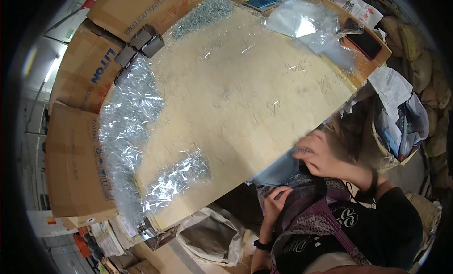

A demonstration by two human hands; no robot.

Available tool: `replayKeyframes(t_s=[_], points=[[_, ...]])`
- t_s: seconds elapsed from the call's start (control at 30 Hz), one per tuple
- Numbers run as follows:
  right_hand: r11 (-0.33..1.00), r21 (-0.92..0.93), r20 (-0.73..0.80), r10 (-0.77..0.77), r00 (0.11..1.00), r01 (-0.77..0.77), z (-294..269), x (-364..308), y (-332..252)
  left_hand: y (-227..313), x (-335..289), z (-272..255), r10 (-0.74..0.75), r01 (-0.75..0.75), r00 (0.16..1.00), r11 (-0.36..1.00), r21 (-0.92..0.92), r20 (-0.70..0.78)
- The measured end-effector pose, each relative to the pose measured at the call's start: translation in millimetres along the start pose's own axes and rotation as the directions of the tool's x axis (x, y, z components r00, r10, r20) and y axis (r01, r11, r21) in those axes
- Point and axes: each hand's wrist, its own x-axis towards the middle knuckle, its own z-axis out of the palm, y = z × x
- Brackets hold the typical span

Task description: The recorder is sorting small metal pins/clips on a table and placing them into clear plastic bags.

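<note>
Flanking blue material (279, 171) — left hand (274, 203), right hand (319, 155).

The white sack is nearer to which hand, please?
Left: the left hand is to the right of the white sack; the right hand is farther right, higher up.

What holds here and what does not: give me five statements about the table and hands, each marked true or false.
1. A black band circles the wrist of the left hand. True.
2. The right hand rests on the middle of the tabletop. False: it is by the near edge.
3. Cardboard boxes stand along the left side. True.
4. The shiny metal pieces form one single heap. False: there are several heaps, with scattered pieces too.
5. The pale sack is open. True.
</note>
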Motion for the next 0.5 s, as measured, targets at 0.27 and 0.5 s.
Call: replayKeyframes(t_s=[0.27, 0.5], points=[[0.991, -0.129, 0.102, -0.031, 0.994, 0.044, 15, 78, 39, -1, 0, 3, -0.04, 0.042, 0.999, 0.994, -0.103, 0.021], [0.974, 0.145, 0.17, -0.198, 0.965, 0.174, -3, 19, -2, 5, -2, 3, -0.114, 0.117, 0.993, 0.967, -0.224, 0.025]])
